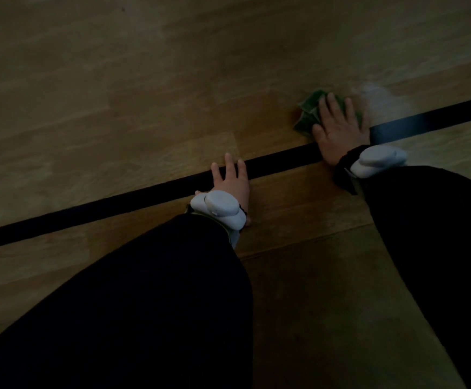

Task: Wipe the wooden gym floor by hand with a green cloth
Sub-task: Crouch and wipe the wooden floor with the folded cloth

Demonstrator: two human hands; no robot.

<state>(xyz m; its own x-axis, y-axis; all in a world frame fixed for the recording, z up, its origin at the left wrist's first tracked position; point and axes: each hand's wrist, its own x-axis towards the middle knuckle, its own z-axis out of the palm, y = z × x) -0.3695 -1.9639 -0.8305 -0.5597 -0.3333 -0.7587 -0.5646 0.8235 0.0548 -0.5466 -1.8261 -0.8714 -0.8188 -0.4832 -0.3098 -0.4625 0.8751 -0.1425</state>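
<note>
Pressing down with straight, spread fingers, my right hand (338,127) lay flat on the green cloth (308,113), which was bunched on the wooden gym floor (116,94) just beyond the black court line (88,213). Crumpled folds of the cloth stuck out past my thumb on the left side, and a sliver of green showed by my little finger. Just to the right of the cloth a pale, hazy patch (380,101) sat on the boards, touching the line's far edge.

My left hand (230,181) rested palm-down on the floor, holding nothing, its fingers straight and reaching across the black line. The two hands were well apart, the right one farther forward.

Each wrist carried a white pod-shaped device, the left (219,207) and the right (377,161), strapped on above dark sleeves (144,290). The light was dim, and the boards nearest me were in shadow.
</note>
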